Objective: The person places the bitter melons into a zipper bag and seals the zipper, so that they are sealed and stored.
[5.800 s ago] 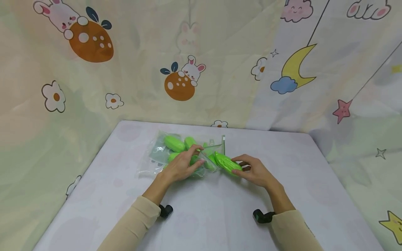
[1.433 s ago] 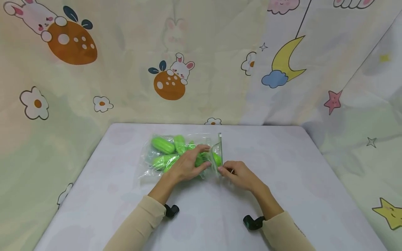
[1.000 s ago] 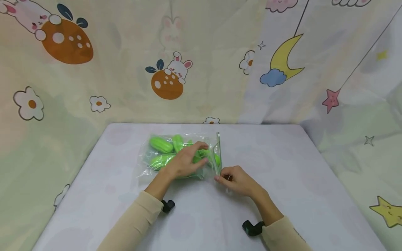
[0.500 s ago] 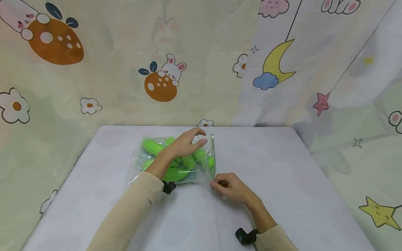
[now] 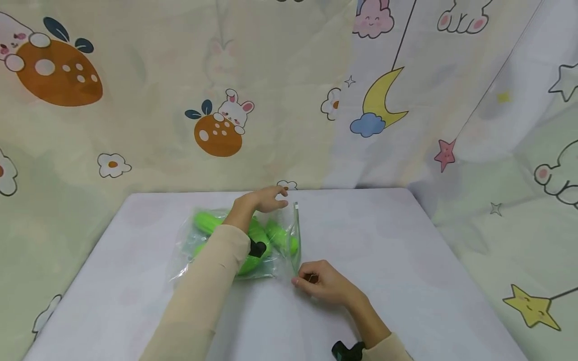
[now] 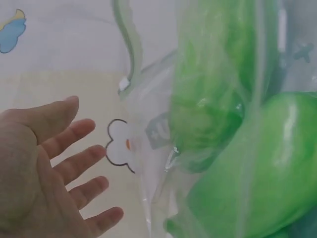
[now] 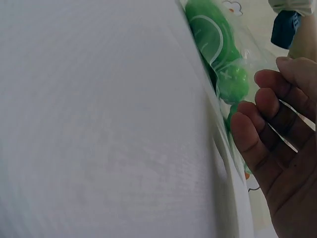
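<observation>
A clear zip bag (image 5: 282, 268) lies on the table with several green toy vegetables (image 5: 257, 233) inside. Its zip edge (image 5: 295, 240) runs along the right side, with a small white tip (image 6: 124, 84) at the far end. My right hand (image 5: 327, 283) pinches the near end of that edge with thumb and forefinger; the other fingers curl loosely. Over the far part of the bag is my left hand (image 5: 266, 199), its thumb and fingers spread and holding nothing, close to the far end of the zip edge. My left forearm hides part of the bag.
A white-covered table (image 5: 384, 240) extends on both sides of the bag. Behind it hangs a cloth backdrop (image 5: 289, 100) printed with rabbits, flowers and a moon. Each wrist carries a small black camera (image 5: 347, 351).
The green toy bitter melon my right hand held earlier is in the bag. My right hand has moved nearer along the zip edge, which is straighter; my left hand has moved to the far side.
</observation>
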`<state>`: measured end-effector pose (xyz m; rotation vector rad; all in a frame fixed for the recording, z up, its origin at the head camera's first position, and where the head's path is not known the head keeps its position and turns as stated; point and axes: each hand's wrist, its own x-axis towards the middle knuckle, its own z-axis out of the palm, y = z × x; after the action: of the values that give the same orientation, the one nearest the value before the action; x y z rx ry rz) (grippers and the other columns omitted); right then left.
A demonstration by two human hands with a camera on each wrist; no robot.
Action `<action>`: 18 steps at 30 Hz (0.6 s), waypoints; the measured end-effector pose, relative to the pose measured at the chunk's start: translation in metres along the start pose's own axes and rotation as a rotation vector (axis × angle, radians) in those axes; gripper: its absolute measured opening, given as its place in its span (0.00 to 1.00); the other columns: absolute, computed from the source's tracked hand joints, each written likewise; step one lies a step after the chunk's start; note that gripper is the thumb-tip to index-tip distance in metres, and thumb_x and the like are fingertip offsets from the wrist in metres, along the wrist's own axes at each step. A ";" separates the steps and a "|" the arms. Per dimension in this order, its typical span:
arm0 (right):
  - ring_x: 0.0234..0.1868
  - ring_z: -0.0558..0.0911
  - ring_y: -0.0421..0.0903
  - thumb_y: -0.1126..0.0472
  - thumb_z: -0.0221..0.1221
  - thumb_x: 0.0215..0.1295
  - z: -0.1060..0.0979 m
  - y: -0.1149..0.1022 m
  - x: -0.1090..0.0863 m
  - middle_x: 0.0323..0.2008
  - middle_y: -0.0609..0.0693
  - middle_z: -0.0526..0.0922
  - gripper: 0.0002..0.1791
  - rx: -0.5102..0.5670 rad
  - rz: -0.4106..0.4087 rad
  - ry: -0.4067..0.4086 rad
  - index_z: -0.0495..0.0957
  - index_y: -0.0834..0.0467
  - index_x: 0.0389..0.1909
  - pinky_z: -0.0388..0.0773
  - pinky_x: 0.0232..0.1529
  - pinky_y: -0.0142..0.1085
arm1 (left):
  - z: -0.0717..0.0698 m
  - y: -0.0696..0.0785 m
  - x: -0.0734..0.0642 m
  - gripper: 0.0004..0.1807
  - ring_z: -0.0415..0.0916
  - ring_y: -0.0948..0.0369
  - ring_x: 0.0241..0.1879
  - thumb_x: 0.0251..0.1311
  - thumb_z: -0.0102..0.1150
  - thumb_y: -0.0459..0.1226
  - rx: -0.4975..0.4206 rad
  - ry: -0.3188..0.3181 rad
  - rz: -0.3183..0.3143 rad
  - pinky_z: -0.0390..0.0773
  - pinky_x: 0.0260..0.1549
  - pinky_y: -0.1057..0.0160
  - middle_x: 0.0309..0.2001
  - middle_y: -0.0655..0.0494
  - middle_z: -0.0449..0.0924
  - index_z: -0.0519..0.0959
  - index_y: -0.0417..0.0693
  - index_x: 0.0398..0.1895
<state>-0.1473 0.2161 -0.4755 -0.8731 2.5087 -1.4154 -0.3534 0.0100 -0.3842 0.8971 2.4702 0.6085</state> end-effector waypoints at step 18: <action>0.27 0.71 0.32 0.53 0.61 0.74 0.000 -0.002 -0.005 0.24 0.37 0.73 0.18 -0.037 0.004 -0.024 0.76 0.49 0.21 0.73 0.29 0.27 | 0.012 -0.016 0.013 0.22 0.76 0.51 0.60 0.78 0.50 0.45 0.013 0.035 -0.004 0.76 0.58 0.50 0.63 0.45 0.76 0.72 0.45 0.68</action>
<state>-0.1427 0.2179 -0.4746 -0.8850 2.5255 -1.3534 -0.3636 0.0104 -0.4062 0.8940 2.5088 0.6129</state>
